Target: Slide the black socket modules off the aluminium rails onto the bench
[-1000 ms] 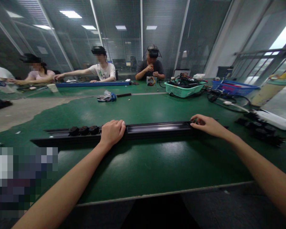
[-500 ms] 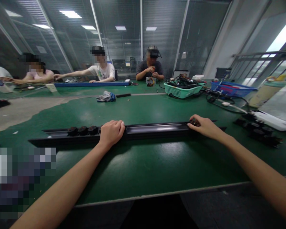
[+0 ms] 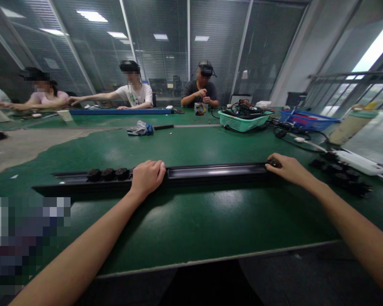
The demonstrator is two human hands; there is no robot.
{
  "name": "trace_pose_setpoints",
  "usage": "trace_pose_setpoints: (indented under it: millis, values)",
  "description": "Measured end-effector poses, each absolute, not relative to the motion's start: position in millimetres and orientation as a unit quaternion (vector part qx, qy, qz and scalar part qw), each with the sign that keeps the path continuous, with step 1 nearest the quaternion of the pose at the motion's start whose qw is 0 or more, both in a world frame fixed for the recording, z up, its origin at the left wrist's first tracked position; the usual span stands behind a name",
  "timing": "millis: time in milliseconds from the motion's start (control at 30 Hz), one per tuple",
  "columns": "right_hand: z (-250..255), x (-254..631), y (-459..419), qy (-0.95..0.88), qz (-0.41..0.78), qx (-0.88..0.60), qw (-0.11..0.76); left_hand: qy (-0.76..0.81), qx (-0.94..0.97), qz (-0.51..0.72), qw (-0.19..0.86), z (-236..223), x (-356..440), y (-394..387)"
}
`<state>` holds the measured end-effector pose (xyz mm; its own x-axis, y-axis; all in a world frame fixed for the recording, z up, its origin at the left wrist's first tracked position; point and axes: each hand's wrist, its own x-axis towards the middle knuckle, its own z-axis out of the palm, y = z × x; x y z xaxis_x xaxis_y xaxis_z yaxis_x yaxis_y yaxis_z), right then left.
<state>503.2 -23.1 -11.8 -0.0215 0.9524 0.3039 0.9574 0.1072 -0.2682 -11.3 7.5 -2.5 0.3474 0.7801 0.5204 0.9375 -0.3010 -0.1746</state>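
A long black rail [image 3: 217,171] with a shiny inner channel lies across the green table in front of me. My left hand [image 3: 147,178] is closed over it left of the middle, fingers curled across the channel. Left of that hand, three small black modules [image 3: 107,174] with brownish tops sit in a row in the rail. At the rail's right end, my right hand [image 3: 282,166] pinches a similar dark module [image 3: 274,163] between thumb and fingers. The fingers partly hide this module, so I cannot tell whether it is inside the channel.
More black modules [image 3: 341,173] lie at the right, beside a white power strip [image 3: 360,162]. Farther back are a green basket [image 3: 242,123] of cables, a blue basket [image 3: 309,121] and grey-blue gloves [image 3: 140,128]. Several people sit across the table.
My right hand has moved right with the dark module, along to the rail's end. My left hand keeps its hold on the rail. The view has shifted slightly.
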Motion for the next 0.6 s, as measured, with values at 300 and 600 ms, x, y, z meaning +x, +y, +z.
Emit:
trace_pose_setpoints:
  millis: [300, 600]
  values:
    - [-14, 563, -27, -0.681, -0.010, -0.710, 0.180, -0.543, -0.788, -0.169, 0.234, -1, -10, 6]
    - [-17, 620, -27, -0.636, -0.002, -0.752, 0.172, -0.546, -0.788, -0.172, 0.226, 0, -10, 6]
